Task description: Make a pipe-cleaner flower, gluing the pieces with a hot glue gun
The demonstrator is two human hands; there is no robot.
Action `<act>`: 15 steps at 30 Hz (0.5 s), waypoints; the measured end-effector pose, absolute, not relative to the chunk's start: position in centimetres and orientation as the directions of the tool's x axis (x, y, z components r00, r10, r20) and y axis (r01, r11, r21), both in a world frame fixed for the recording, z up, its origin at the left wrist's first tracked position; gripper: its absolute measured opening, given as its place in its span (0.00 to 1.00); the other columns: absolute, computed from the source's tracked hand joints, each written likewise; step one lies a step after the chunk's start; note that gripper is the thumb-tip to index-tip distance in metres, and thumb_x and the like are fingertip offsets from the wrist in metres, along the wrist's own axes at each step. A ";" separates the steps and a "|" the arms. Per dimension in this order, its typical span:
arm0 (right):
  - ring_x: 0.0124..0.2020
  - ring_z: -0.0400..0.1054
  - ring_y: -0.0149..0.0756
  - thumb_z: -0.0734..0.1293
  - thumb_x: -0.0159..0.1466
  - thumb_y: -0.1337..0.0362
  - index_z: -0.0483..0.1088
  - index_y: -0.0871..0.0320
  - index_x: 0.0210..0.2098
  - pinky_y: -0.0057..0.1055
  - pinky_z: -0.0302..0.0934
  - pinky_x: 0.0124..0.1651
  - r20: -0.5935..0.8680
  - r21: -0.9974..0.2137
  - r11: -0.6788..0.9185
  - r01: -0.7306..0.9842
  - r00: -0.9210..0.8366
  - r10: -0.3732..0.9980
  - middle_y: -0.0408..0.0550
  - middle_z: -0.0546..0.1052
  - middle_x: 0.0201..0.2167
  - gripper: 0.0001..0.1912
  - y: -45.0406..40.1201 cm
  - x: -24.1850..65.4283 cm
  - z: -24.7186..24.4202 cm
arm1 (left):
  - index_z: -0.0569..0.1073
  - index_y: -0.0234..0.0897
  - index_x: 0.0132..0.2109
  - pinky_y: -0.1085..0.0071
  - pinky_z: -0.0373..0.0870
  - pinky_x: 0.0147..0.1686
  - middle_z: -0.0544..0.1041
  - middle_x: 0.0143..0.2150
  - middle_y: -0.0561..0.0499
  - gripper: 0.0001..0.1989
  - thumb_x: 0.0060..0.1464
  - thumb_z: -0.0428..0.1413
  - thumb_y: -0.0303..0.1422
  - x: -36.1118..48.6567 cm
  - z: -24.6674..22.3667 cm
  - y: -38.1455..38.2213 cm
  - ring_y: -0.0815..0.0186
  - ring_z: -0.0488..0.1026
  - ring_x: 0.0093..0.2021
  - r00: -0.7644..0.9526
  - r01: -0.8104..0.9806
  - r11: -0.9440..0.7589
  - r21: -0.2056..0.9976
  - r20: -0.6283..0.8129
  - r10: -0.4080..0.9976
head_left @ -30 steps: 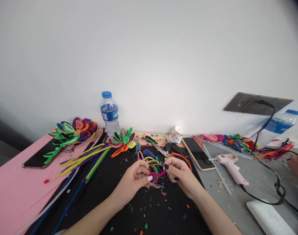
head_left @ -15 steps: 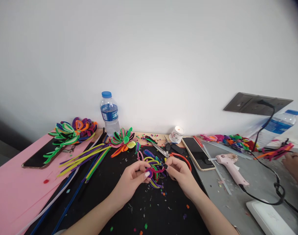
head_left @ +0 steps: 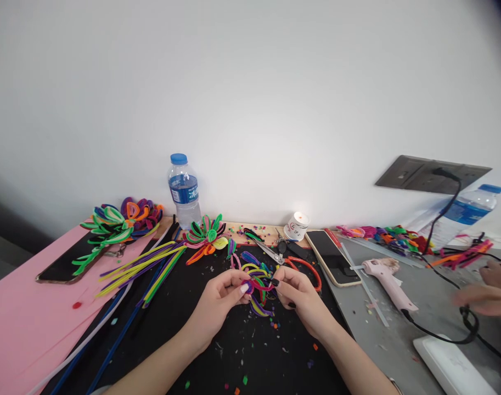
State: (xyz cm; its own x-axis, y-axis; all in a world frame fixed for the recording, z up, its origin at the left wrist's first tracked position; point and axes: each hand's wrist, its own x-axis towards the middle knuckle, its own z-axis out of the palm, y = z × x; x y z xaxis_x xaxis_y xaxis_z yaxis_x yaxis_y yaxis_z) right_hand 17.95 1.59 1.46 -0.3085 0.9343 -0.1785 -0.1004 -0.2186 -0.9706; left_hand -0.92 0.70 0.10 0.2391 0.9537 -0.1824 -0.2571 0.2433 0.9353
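Note:
Over the black mat (head_left: 217, 351), my left hand (head_left: 229, 289) pinches a small pink and purple pipe-cleaner piece (head_left: 249, 285) between thumb and fingers. My right hand (head_left: 290, 288) is closed on the other end of the same piece, its thumb and index fingertip together. Behind and below the piece lie looped purple, yellow and green pipe cleaners (head_left: 260, 308), partly hidden by my fingers. Scissors with red handles (head_left: 316, 277) rest just beyond my right hand. A pipe-cleaner flower (head_left: 211, 236) lies beyond my left hand.
Long pipe cleaners (head_left: 141, 266), a bottle (head_left: 184, 192) and a phone (head_left: 65, 263) are at left. To the right are another phone (head_left: 335, 260), a white cup (head_left: 297, 227), a glue gun (head_left: 392, 285), its black cord and a power bank (head_left: 451, 365). Another person's hands (head_left: 489, 296) are at far right.
My right hand has shifted slightly, its fingers now spread a little differently beside the piece. At far right, a second hand of the other person has come into view over the cord.

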 end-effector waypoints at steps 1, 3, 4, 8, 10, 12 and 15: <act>0.17 0.41 0.24 0.66 0.56 0.61 0.61 0.58 0.24 0.25 0.35 0.20 -0.191 -0.966 -0.235 -0.106 -0.314 0.930 0.33 0.53 0.15 0.11 1.6 17.9 1.5 | 0.72 0.35 0.37 0.69 0.68 0.36 0.71 0.30 0.52 0.09 0.47 0.58 0.34 -0.9 0.1 0.7 0.68 0.68 0.30 0.234 -0.264 0.247 0.932 -0.187 0.954; 0.17 0.41 0.23 0.66 0.55 0.61 0.61 0.58 0.24 0.25 0.34 0.20 -0.221 -0.957 -0.270 -0.111 -0.325 0.919 0.33 0.55 0.15 0.10 1.5 17.8 1.5 | 0.73 0.35 0.37 0.69 0.68 0.37 0.71 0.30 0.53 0.10 0.47 0.58 0.34 -1.0 0.1 0.8 0.69 0.68 0.30 0.219 -0.277 0.250 0.928 -0.192 0.956; 0.17 0.41 0.23 0.66 0.55 0.61 0.61 0.59 0.24 0.25 0.34 0.20 -0.236 -0.952 -0.286 -0.111 -0.331 0.914 0.33 0.56 0.15 0.10 1.5 17.7 1.5 | 0.73 0.35 0.37 0.69 0.68 0.37 0.71 0.29 0.53 0.09 0.47 0.58 0.34 -1.0 0.1 0.8 0.69 0.68 0.30 0.210 -0.283 0.249 0.926 -0.194 0.958; 0.16 0.40 0.21 0.67 0.54 0.62 0.63 0.60 0.23 0.25 0.32 0.19 -0.281 -0.930 -0.345 -0.124 -0.361 0.889 0.34 0.58 0.16 0.10 1.5 17.6 1.5 | 0.73 0.36 0.37 0.71 0.68 0.38 0.71 0.29 0.54 0.08 0.48 0.58 0.33 -1.0 0.0 0.7 0.70 0.69 0.31 0.173 -0.309 0.234 0.922 -0.187 0.967; 0.15 0.40 0.21 0.68 0.53 0.61 0.63 0.60 0.23 0.25 0.32 0.19 -0.299 -0.918 -0.370 -0.140 -0.367 0.881 0.34 0.58 0.15 0.11 1.5 17.5 1.5 | 0.73 0.36 0.37 0.71 0.68 0.38 0.71 0.29 0.54 0.08 0.49 0.57 0.33 -1.0 0.0 0.7 0.69 0.69 0.31 0.163 -0.310 0.221 0.925 -0.177 0.971; 0.15 0.41 0.20 0.69 0.52 0.61 0.63 0.60 0.23 0.25 0.31 0.19 -0.315 -0.906 -0.392 -0.161 -0.363 0.877 0.34 0.59 0.15 0.11 1.4 17.5 1.5 | 0.73 0.36 0.37 0.71 0.68 0.37 0.71 0.28 0.54 0.08 0.49 0.57 0.33 -1.0 0.0 0.7 0.69 0.69 0.31 0.149 -0.290 0.209 0.934 -0.172 0.974; 0.14 0.41 0.20 0.69 0.53 0.61 0.63 0.60 0.23 0.25 0.31 0.19 -0.322 -0.888 -0.413 -0.201 -0.368 0.872 0.35 0.60 0.16 0.11 1.2 17.4 1.4 | 0.73 0.36 0.37 0.73 0.67 0.31 0.71 0.26 0.54 0.09 0.48 0.57 0.34 -1.0 0.1 0.7 0.69 0.68 0.29 0.128 -0.230 0.191 0.954 -0.165 0.978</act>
